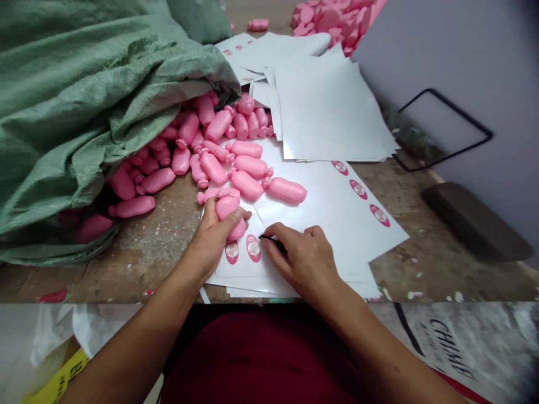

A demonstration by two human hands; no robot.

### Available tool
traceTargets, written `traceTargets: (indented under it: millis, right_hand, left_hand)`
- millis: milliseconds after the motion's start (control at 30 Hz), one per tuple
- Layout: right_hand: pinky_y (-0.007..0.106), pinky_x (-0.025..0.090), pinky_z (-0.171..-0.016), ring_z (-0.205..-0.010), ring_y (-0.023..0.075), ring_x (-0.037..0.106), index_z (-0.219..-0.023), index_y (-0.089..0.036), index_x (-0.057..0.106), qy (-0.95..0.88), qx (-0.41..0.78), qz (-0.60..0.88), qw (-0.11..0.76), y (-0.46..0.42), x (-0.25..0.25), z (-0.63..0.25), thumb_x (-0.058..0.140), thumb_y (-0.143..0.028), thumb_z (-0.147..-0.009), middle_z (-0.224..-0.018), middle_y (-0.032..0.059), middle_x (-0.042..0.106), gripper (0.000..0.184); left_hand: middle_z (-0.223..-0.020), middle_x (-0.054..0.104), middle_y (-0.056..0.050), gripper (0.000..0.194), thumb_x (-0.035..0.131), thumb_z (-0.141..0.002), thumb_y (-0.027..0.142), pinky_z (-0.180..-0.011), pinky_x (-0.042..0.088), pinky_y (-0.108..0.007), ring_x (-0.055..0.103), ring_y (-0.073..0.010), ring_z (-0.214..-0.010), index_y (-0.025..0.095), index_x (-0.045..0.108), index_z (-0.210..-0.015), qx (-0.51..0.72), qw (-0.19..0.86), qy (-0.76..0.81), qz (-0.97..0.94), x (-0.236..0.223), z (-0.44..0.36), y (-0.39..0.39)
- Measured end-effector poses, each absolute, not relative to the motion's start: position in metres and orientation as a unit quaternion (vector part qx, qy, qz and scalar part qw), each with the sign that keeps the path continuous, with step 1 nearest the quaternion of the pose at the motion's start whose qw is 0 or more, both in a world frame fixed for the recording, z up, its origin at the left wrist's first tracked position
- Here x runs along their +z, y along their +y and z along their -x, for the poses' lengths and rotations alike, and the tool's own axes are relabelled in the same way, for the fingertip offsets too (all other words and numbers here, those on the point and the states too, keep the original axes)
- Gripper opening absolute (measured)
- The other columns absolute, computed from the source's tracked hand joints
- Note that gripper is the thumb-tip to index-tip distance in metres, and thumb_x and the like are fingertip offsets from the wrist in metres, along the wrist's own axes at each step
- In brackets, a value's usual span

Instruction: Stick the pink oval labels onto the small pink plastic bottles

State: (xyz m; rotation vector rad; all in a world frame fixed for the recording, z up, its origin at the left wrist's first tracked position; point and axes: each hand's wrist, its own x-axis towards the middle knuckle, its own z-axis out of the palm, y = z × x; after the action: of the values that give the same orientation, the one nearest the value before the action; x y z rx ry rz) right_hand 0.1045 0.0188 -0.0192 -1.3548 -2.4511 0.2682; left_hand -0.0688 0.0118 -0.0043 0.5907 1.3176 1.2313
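Observation:
My left hand (209, 235) is closed around a pink bottle-shaped piece (231, 217), just above the sticker sheet (328, 219). In my right hand (306, 255) is a thin dark pointed tool (274, 243), pinched between thumb and fingers; its exact kind is mostly hidden. The tool's tip is beside an oval pink-and-white sticker (253, 248) on the sheet; whether it touches the sticker I cannot tell. Another oval sticker (232, 252) lies below my left hand. Several pink pieces (248, 185) rest on the sheet beyond my hands.
A green woven sack (126, 78) at the left spills pink pieces onto the worn table (177, 216). White sheets (332, 106) are stacked at the back. A dark block (475, 221) and a black wire frame (458, 109) stand at the right, near more pink pieces (332, 22) farther back.

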Motion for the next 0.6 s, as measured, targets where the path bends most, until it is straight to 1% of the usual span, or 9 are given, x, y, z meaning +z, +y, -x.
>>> traceTargets:
  millis: [100,167,233,367,500,600]
  right_hand:
    - [0.032,0.025,-0.068,-0.05,0.0135,0.048,-0.087,-0.019,0.066,-0.861,0.076,0.469,0.18,0.0183,-0.0207,-0.1028,0.052,-0.026,-0.096,-0.07,0.0002,0.075,0.019]
    - [0.032,0.025,-0.069,-0.05,0.0134,0.047,-0.085,-0.019,0.065,-0.86,0.076,0.469,0.185,0.0183,-0.0212,-0.1009,0.052,-0.026,-0.096,-0.07,0.0004,0.075,0.019]
    - [0.032,0.025,-0.068,-0.049,0.0133,0.045,-0.084,-0.019,0.066,-0.858,0.082,0.473,0.184,0.0188,-0.0211,-0.0989,0.053,-0.027,-0.096,-0.069,0.0008,0.075,0.019]
    - [0.032,0.026,-0.066,-0.051,0.0146,0.045,-0.084,-0.02,0.067,-0.847,0.121,0.491,0.166,0.0228,-0.0177,-0.0981,0.053,-0.031,-0.095,-0.067,0.0021,0.073,0.021]
    - [0.03,0.031,-0.067,-0.055,0.0155,0.049,-0.089,-0.023,0.067,-0.833,0.2,0.492,0.152,0.0278,-0.0129,-0.1026,0.052,-0.034,-0.094,-0.069,-0.0002,0.072,0.019]
    - [0.031,0.03,-0.067,-0.053,0.0151,0.047,-0.088,-0.024,0.067,-0.834,0.188,0.494,0.157,0.0275,-0.0127,-0.1048,0.053,-0.034,-0.093,-0.069,-0.0003,0.072,0.018]
  left_hand:
    - [-0.098,0.066,-0.003,0.052,0.075,-0.075,0.037,-0.085,0.048,-0.031,0.062,-0.0163,-0.091,0.024,0.045,-0.116,0.49,0.587,0.579,-0.282,-0.0053,0.0698,0.0114]
    - [-0.1,0.066,-0.004,0.054,0.075,-0.075,0.038,-0.085,0.047,-0.03,0.06,-0.0153,-0.09,0.023,0.045,-0.118,0.485,0.59,0.58,-0.283,-0.0041,0.0701,0.0116]
    - [-0.101,0.066,-0.004,0.054,0.074,-0.076,0.038,-0.084,0.047,-0.028,0.059,-0.0147,-0.089,0.022,0.046,-0.118,0.485,0.599,0.574,-0.276,-0.0025,0.0697,0.0119]
    - [-0.097,0.065,-0.002,0.052,0.075,-0.075,0.038,-0.075,0.046,-0.025,0.058,-0.0135,-0.083,0.022,0.049,-0.117,0.485,0.616,0.564,-0.259,0.0001,0.0684,0.0128]
    - [-0.096,0.066,-0.003,0.048,0.075,-0.075,0.033,-0.081,0.047,-0.027,0.06,-0.0147,-0.087,0.021,0.051,-0.114,0.5,0.625,0.552,-0.235,0.001,0.0675,0.0132]
    - [-0.097,0.066,-0.003,0.044,0.072,-0.077,0.032,-0.083,0.048,-0.028,0.061,-0.0154,-0.089,0.021,0.051,-0.115,0.503,0.62,0.553,-0.238,0.0003,0.067,0.0131]
